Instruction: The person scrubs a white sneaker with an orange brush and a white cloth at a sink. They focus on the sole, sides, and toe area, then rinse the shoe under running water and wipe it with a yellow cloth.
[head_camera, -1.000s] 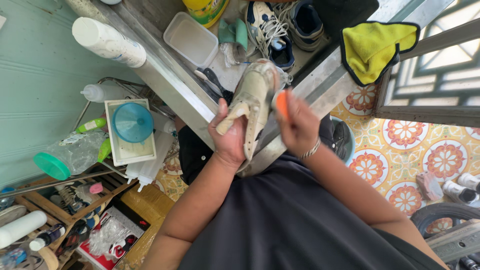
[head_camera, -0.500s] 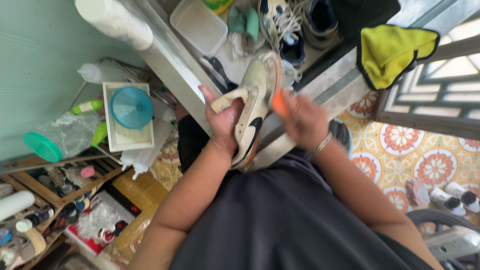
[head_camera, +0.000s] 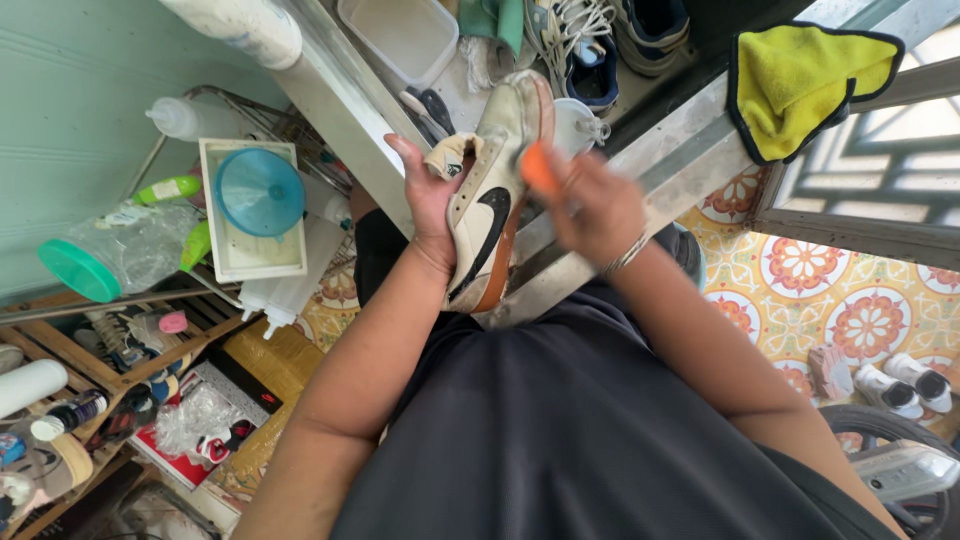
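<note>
the left hand (head_camera: 432, 205) is wrapping its grip closed around a dirty cream sneaker (head_camera: 487, 195) with a dark side mark, holding it sole-edge up. just right of it, the right hand (head_camera: 592, 210) is gripping an orange brush (head_camera: 536, 167) shut against the shoe. beyond both grips a metal sink (head_camera: 650, 175) is holding a clear plastic tub (head_camera: 400, 35) and blue sneakers (head_camera: 600, 45).

Beside the dull, scuffed metal sink (head_camera: 640, 170), the cream shoe (head_camera: 492, 200) looks like worn matt leather, the yellow cloth (head_camera: 800, 80) is fluffy microfibre, and the blue funnel (head_camera: 260, 192) is smooth translucent plastic.
</note>
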